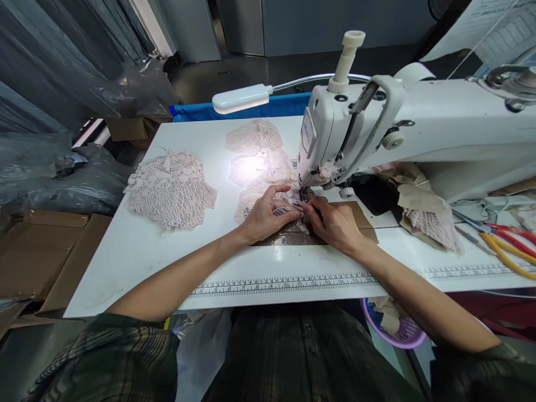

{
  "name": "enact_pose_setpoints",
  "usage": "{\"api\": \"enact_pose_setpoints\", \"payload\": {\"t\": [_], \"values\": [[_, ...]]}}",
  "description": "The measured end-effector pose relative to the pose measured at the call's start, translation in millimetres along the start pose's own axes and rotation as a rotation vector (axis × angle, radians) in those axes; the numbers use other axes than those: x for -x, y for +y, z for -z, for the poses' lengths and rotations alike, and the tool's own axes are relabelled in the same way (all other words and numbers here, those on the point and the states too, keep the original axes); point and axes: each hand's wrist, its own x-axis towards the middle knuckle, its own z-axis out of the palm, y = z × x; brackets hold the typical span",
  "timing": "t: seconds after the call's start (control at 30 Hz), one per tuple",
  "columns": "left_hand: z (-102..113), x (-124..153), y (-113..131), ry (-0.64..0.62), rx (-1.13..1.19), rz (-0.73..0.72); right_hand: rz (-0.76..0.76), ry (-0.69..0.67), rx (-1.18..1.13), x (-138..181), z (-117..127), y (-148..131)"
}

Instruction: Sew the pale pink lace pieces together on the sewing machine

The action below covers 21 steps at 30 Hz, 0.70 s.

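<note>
Pale pink lace [251, 201] lies in a row of joined pieces to the left of the needle area of the white sewing machine [310, 145]. My left hand [268, 215] is closed on the lace's near edge, thumb and fingers pinching it just left of the presser foot [307, 194]. Close beside it, my right hand [335, 223] has its fingers bent together at the lace, in front of the foot. Something small and dark shows partly under those fingers, too hidden to name. Brown tape or board [288, 238] covers the table below both hands.
A separate lace pile [171, 190] sits on the white table [138, 262] at left. A lit lamp [242, 99] hangs above. To the right are lace and beige scraps [431, 209] and scissors with yellow and red handles [508, 245]. A purple basket [404, 335] stands below the edge.
</note>
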Motion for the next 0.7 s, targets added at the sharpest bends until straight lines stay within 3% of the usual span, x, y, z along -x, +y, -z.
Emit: {"api": "enact_pose_setpoints", "payload": {"t": [0.13,0.27,0.4,0.6,0.7], "values": [[-0.9,4.0,0.6,-0.049,-0.285,-0.324,-0.093,0.0,-0.061,11.2,9.8,16.3],[6.5,1.8,0.1,-0.13,-0.699,-0.627,-0.096,0.063,0.127,17.9,17.9,38.9],[12.9,-3.5,-2.6,-0.226,-0.795,-0.756,-0.003,0.112,0.058,10.0,19.1,52.3],[7.9,-4.4,-3.6,-0.135,-0.857,-0.878,0.057,-0.117,-0.298,-11.3,12.0,49.1],[5.3,-3.5,-2.3,-0.134,-0.839,-0.908,0.075,-0.105,-0.339,-9.6,6.0,47.7]]}}
